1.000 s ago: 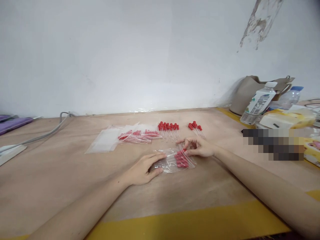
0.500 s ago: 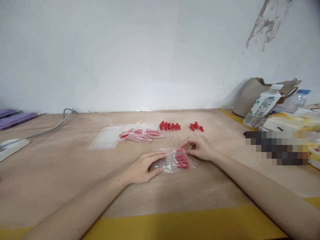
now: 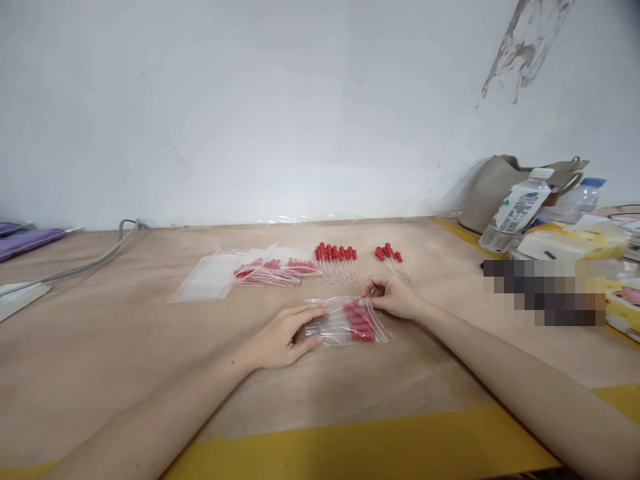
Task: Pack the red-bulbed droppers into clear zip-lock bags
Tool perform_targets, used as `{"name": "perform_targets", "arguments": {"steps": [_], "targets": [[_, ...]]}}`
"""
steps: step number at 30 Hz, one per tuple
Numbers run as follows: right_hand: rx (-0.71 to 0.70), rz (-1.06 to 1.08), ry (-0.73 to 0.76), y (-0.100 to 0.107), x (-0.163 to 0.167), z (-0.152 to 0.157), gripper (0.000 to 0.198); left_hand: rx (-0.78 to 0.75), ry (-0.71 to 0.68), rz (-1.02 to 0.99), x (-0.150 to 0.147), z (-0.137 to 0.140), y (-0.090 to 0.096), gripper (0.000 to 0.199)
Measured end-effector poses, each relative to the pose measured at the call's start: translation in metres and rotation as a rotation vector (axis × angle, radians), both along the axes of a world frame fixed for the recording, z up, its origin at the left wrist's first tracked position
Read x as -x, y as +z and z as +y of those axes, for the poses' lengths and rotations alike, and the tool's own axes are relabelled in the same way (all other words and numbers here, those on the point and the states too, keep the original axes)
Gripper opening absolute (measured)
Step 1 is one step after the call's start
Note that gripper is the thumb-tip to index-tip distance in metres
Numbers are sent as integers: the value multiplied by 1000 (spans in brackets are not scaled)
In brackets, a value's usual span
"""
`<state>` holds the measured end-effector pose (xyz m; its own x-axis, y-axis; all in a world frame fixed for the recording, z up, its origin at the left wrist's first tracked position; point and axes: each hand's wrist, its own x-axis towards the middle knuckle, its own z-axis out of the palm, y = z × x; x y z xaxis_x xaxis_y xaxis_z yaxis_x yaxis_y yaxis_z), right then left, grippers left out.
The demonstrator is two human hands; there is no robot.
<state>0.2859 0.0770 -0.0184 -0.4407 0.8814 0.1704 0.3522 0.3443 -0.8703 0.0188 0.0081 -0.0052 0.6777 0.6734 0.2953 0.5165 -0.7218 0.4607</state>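
Note:
A clear zip-lock bag (image 3: 330, 329) lies flat on the table in front of me. Inside it are several droppers (image 3: 361, 323), side by side, their red bulbs towards the bag's zip end at the right. My left hand (image 3: 286, 339) rests at the bag's left end, thumb and fingers apart. At the upper right corner my right hand (image 3: 393, 295) is closed in a pinch on the bag's edge near the zip. Behind the bag lie a row of loose droppers (image 3: 336, 255) and, further right, a smaller group of droppers (image 3: 390, 253).
Filled zip-lock bags (image 3: 273, 267) and flat bags without droppers (image 3: 203, 279) overlap at the back left. A grey cable (image 3: 105, 260) crosses the left side. Bottles (image 3: 520, 207), a beige bag (image 3: 487, 190) and yellow-white packaging (image 3: 570, 240) stand at the right. A white wall bounds the back.
The view has shifted slightly. Within the bag the upper red bulbs sit a little further left from the zip. Both hands keep nearly the same places on the bag.

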Motion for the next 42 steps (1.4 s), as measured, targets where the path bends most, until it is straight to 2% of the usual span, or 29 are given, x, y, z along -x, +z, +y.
{"name": "perform_targets", "arguments": {"steps": [3, 6, 9, 11, 13, 16, 20, 23, 24, 26, 29, 31, 33, 35, 38, 40, 42], "targets": [[79, 63, 10, 5, 1, -4, 27, 4, -1, -13, 0, 0, 0, 44], [343, 198, 13, 11, -3, -8, 39, -1, -6, -2, 1, 1, -1, 43], [569, 224, -88, 17, -5, -14, 39, -4, -2, 26, 1, 1, -1, 42], [584, 164, -93, 19, -1, -19, 39, -7, -1, 34, 2, 2, -1, 42], [535, 99, -38, 19, 4, -24, 36, -10, 0, 33, 2, 2, -1, 42], [526, 98, 10, 18, 9, -28, 31, -5, 7, 24, 1, 1, 0, 42], [572, 316, 3, 15, 2, -24, 20, -42, 26, -34, 2, 0, 2, 42], [547, 537, 63, 17, -4, -21, 16, -124, 193, -152, 4, 1, 3, 36], [542, 607, 71, 18, -4, -21, 15, -109, 245, -197, 4, 1, 3, 35], [539, 733, 51, 22, -1, -24, 14, 38, 256, -266, 2, 1, 3, 38], [531, 860, -3, 26, 13, -32, 12, 426, 96, -353, -4, -3, 3, 49], [542, 868, 5, 25, 25, -40, 15, 656, -3, -475, -10, -7, 4, 56], [577, 833, 59, 22, 35, -49, 21, 809, -41, -643, -16, -10, 4, 60], [633, 762, 152, 20, 43, -57, 27, 874, -4, -788, -19, -10, 6, 58], [682, 624, 261, 17, 47, -62, 26, 853, 156, -930, -20, -8, 9, 45], [666, 537, 240, 17, 43, -60, 25, 816, 275, -991, -16, -5, 14, 35], [627, 493, 156, 16, 35, -54, 27, 779, 372, -1013, -7, 0, 22, 33]]}}
